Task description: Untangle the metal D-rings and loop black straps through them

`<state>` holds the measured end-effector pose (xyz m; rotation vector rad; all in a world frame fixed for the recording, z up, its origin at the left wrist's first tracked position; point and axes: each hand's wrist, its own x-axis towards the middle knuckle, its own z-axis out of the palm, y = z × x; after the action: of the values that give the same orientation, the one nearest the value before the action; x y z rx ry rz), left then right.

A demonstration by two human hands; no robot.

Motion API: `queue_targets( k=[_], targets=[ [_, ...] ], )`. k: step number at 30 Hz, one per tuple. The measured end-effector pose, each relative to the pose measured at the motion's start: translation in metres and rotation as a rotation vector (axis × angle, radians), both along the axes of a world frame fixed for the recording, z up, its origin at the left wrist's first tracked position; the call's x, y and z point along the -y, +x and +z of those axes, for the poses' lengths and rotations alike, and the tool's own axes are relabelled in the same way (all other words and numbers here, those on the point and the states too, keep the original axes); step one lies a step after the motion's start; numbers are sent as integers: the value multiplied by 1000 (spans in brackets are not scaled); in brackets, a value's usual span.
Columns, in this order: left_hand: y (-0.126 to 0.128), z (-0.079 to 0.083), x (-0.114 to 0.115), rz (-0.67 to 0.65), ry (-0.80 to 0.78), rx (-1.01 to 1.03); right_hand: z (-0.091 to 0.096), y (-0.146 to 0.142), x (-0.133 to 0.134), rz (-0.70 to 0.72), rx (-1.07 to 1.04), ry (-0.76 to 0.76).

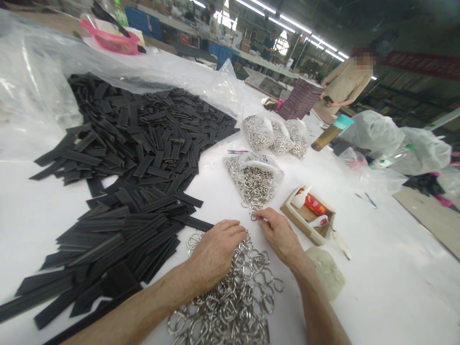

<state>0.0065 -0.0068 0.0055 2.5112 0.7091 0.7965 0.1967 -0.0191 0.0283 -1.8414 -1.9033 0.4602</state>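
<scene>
A heap of shiny metal D-rings [233, 297] lies on the white table [377, 268] right in front of me. My left hand [215, 251] rests on top of the heap, fingers curled down into the rings. My right hand [278, 235] sits just beyond the heap, its fingertips pinched on a single ring [253, 215] at the mouth of an open clear bag of rings [253, 179]. To the left spreads a big pile of black flat strips [136, 163].
Three more clear bags of rings [275, 136] lie farther back. A small cardboard tray with glue tubes [309, 215] sits right of my right hand, a pale lump [327, 270] beside my wrist. A capped bottle [330, 134], plastic sheeting and a standing person [347, 81] are beyond.
</scene>
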Motion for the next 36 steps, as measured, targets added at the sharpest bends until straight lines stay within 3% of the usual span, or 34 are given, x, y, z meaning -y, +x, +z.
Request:
queue_targets(
  k=[9, 14, 21, 27, 29, 33, 36],
  targets=[
    [-1, 1, 0, 7, 4, -1, 2, -3, 0, 2, 20, -25],
    [0, 3, 0, 2, 0, 8, 5, 0, 3, 80, 14, -88],
    [0, 2, 2, 33, -55, 20, 29, -13, 13, 116, 35, -232],
    [1, 1, 1, 32, -72, 12, 31, -12, 16, 224, -169, -327],
    [0, 2, 1, 21, -44, -4, 24, -8, 13, 129, -187, -285],
    [0, 2, 0, 11, -8, -30, 7, -6, 3, -129, -69, -44],
    [-1, 1, 0, 19, 2, -36, -3, -10, -4, -183, 67, 32]
  ],
)
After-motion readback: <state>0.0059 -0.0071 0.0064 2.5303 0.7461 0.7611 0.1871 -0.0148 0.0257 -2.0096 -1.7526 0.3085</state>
